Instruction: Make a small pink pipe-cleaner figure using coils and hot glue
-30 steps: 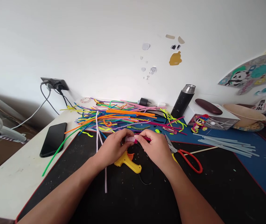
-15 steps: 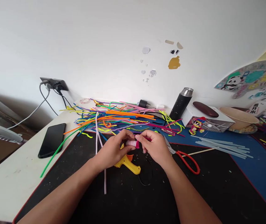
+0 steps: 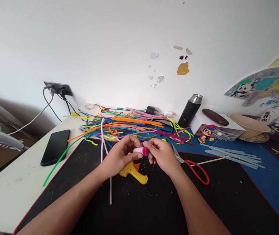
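Observation:
Between my two hands is a small roll of coiled pipe cleaner (image 3: 138,150), pale pink along its body with a magenta end. My left hand (image 3: 120,156) is closed round the pale part, thumb below and fingers above. The thumb and forefinger of my right hand (image 3: 161,154) pinch at the magenta end. Just below my hands a yellow hot glue gun (image 3: 135,172) lies on the black mat, partly hidden by my left hand. Red-handled scissors (image 3: 195,169) lie to the right, their blades partly behind my right hand. A pale lilac pipe cleaner (image 3: 110,192) passes under my left wrist.
Many coloured pipe cleaners (image 3: 120,123) are heaped along the wall. A phone (image 3: 55,147) lies at left. Behind at right stand a black thermos (image 3: 190,111), a white box (image 3: 232,124), a bowl (image 3: 249,124) and a small figure (image 3: 206,134). Glue sticks (image 3: 235,156) lie before them.
The roll has turned so that its magenta end faces me more. My fingers have shifted slightly around it, and the camera view has tilted a little.

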Action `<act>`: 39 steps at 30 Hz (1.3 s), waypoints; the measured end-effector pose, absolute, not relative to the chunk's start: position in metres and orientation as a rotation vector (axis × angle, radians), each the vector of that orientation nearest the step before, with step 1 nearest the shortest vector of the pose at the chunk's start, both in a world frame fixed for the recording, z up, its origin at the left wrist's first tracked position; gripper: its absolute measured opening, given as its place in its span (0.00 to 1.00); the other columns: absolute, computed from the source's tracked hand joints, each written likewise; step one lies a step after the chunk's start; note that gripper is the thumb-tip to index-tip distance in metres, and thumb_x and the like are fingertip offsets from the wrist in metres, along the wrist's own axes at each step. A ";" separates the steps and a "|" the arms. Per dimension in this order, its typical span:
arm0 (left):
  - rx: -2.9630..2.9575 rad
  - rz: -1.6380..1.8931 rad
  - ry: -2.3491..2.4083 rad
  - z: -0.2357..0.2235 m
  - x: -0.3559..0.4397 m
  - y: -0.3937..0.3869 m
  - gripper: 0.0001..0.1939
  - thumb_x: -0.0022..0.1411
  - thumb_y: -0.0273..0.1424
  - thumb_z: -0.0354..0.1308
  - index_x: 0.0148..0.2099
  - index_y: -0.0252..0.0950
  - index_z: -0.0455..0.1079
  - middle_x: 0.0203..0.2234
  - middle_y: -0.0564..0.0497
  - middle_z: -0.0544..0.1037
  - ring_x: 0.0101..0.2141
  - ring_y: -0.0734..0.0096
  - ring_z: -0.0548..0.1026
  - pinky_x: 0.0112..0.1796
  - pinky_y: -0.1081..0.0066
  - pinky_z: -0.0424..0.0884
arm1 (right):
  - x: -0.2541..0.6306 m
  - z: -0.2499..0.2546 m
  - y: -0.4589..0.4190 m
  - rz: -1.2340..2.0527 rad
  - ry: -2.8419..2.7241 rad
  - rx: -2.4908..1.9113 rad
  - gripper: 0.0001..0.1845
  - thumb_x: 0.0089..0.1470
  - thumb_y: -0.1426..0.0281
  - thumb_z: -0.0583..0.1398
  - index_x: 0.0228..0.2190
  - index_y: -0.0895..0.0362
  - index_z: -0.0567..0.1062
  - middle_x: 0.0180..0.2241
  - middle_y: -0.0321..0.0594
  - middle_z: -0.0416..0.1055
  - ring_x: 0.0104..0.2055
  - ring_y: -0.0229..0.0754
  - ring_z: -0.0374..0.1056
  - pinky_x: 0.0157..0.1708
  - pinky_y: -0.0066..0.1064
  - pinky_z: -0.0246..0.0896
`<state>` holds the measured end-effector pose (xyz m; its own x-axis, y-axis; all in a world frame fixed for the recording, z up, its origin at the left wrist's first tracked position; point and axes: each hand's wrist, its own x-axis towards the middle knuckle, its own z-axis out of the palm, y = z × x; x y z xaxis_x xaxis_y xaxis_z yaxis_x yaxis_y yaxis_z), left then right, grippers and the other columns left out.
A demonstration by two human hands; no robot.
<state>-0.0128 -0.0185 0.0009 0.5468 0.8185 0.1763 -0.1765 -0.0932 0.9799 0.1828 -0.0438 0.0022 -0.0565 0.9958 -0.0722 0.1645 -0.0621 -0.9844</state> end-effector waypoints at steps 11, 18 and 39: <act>1.254 0.960 0.584 0.001 -0.014 -0.013 0.21 0.60 0.36 0.72 0.52 0.38 0.73 0.34 0.51 0.79 0.29 0.71 0.78 0.35 0.68 0.77 | 0.182 0.001 -0.044 1.237 -1.359 -1.324 0.24 0.60 0.46 0.62 0.28 0.53 0.70 0.17 0.28 0.66 0.16 0.35 0.62 0.18 0.26 0.52; 1.206 1.006 0.617 0.001 -0.014 -0.011 0.18 0.62 0.38 0.71 0.52 0.37 0.76 0.32 0.52 0.80 0.31 0.71 0.78 0.35 0.69 0.78 | 0.179 -0.001 -0.044 1.234 -1.382 -1.343 0.20 0.60 0.50 0.62 0.32 0.55 0.74 0.17 0.28 0.66 0.16 0.36 0.63 0.18 0.26 0.53; 1.291 1.020 0.789 -0.002 -0.010 -0.009 0.18 0.61 0.40 0.71 0.47 0.35 0.75 0.34 0.52 0.79 0.31 0.71 0.78 0.37 0.68 0.79 | 0.174 0.003 -0.051 1.111 -1.478 -1.402 0.13 0.64 0.58 0.60 0.34 0.54 0.76 0.23 0.31 0.70 0.20 0.36 0.67 0.22 0.27 0.63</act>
